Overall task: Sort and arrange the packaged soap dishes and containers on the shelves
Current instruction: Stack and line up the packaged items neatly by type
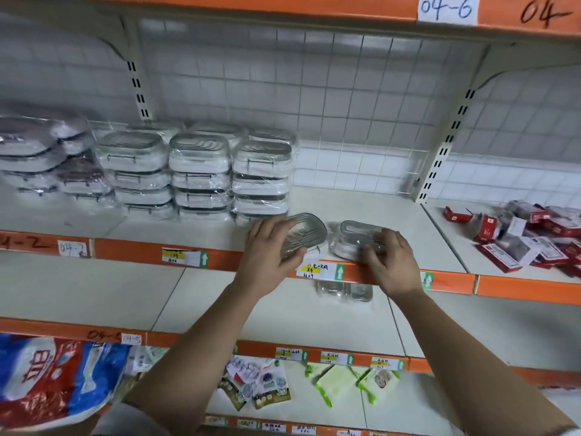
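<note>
At the shelf (393,212) front, your left grip (270,250) curls round a tilted dish (303,234); your right grip (390,259) clasps a wrapped dish (352,240) lying just beside. Behind, stacks (201,171) of wrapped dishes stand.

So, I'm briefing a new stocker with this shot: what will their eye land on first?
Two hands work at the front edge of the shelf: the left hand holds a tilted soap dish, and the right hand holds a wrapped soap dish beside it. To their left stand neat stacks of wrapped dishes; far right lies a jumble of red boxes.
</note>
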`<control>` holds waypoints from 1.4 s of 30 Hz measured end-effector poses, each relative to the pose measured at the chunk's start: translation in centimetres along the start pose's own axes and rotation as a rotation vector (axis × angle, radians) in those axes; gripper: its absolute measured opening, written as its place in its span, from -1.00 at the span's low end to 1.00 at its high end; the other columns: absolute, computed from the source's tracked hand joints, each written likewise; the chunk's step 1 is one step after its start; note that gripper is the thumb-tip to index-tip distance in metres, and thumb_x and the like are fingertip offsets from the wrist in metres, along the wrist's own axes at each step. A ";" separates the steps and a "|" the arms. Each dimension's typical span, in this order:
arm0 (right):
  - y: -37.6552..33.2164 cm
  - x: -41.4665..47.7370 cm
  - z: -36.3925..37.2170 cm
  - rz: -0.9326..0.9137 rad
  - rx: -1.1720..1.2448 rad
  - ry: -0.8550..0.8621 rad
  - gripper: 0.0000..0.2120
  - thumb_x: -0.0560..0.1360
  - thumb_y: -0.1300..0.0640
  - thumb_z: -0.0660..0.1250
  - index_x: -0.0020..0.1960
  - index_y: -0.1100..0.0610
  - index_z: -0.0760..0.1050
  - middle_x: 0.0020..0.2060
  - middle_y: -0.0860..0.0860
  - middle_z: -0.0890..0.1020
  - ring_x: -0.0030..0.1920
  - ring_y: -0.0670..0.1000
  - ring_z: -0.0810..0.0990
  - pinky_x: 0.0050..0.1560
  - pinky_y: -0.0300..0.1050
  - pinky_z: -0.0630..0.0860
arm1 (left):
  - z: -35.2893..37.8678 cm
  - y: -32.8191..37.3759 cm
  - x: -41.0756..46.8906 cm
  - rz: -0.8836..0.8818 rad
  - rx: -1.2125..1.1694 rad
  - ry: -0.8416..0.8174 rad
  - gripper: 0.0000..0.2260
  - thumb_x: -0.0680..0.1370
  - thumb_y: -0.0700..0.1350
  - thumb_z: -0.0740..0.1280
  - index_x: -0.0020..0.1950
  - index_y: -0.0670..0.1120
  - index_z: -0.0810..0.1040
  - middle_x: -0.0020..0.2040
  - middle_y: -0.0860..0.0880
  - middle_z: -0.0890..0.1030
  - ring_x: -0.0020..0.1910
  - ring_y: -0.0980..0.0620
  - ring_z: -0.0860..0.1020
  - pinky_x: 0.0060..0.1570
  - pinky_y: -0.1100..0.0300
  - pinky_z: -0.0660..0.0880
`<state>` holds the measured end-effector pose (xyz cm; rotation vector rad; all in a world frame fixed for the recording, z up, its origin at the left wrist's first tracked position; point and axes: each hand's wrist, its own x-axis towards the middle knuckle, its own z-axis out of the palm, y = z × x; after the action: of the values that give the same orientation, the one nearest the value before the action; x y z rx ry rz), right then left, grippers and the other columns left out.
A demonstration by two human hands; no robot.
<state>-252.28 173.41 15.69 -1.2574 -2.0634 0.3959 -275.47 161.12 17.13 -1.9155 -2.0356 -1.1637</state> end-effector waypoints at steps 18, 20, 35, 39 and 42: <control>-5.4 5.3 7.7 -0.060 -0.282 -0.134 -0.39 0.44 -0.28 0.31 0.31 0.09 0.31 0.19 0.03 0.37 0.22 0.14 0.26 0.10 0.01 0.46 | -9.4 -3.6 16.3 0.077 -0.016 0.134 -0.50 0.56 0.05 0.34 0.43 -0.16 0.44 0.36 -0.09 0.45 0.39 -0.03 0.30 0.39 0.13 0.23; -5.6 6.0 8.4 -0.055 -0.315 -0.126 -0.37 0.45 -0.30 0.27 0.34 0.07 0.29 0.22 0.03 0.35 0.22 0.14 0.24 0.07 0.02 0.50 | -9.3 -4.6 18.2 0.060 0.001 0.103 -0.51 0.57 0.03 0.35 0.43 -0.17 0.42 0.36 -0.10 0.45 0.38 -0.01 0.30 0.37 0.18 0.23; -4.1 7.9 9.2 -0.096 -0.243 -0.104 -0.41 0.35 -0.33 0.32 0.20 0.03 0.37 0.34 0.02 0.33 0.32 0.11 0.28 0.18 0.03 0.47 | -9.1 -10.2 28.0 0.051 0.170 -0.400 -0.53 0.59 0.06 0.31 0.45 -0.08 0.40 0.48 -0.05 0.35 0.40 -0.07 0.35 0.30 0.23 0.24; -4.2 7.9 9.2 -0.089 -0.241 -0.114 -0.38 0.37 -0.32 0.34 0.26 0.05 0.36 0.40 0.04 0.31 0.35 0.12 0.28 0.24 0.03 0.44 | -9.3 -10.5 28.7 0.052 0.203 -0.474 -0.50 0.59 0.04 0.32 0.50 0.00 0.33 0.53 0.04 0.27 0.46 -0.01 0.28 0.27 0.29 0.15; -4.3 7.8 9.2 -0.077 -0.236 -0.111 -0.38 0.37 -0.31 0.36 0.26 0.05 0.37 0.40 0.03 0.31 0.35 0.12 0.30 0.23 0.02 0.44 | -8.4 -10.1 28.4 0.155 0.188 -0.379 -0.54 0.56 -0.12 0.37 0.45 -0.11 0.41 0.47 -0.09 0.37 0.43 -0.06 0.33 0.27 0.33 0.17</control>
<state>-263.77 178.92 14.55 -1.3117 -2.2986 0.1949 -293.46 179.98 34.49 -2.2804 -2.0260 -0.5860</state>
